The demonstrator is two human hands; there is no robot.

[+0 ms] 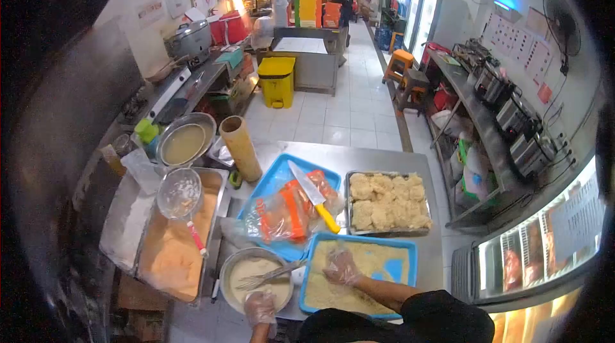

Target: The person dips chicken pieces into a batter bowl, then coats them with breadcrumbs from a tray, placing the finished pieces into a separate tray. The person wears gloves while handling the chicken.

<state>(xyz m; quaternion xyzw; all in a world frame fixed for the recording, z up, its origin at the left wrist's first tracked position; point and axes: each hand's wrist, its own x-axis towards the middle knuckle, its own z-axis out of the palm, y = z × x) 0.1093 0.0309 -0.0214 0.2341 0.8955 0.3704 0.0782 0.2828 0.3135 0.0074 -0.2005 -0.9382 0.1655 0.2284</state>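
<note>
My right hand [341,268], in a clear plastic glove, lies in the crumbs of a blue tray [359,238]; what its fingers hold, if anything, is hidden. My left hand [261,308], gloved too, is at the front rim of a metal bowl [225,279] of pale batter, with something whitish at its fingertips. A whisk [262,277] rests in that bowl. Behind, a second blue tray [272,173] bears plastic packs [282,215] and a knife with a yellow handle [327,217]. Coated pieces [389,202] fill a metal tray at the right.
Left of the bowl stands a long pan of orange flour [176,253] with a strainer [180,194] on it. A cardboard tube [241,149] stands upright behind. A glass display case [538,234] is at the right. Far back, a person [344,3] stands near a counter.
</note>
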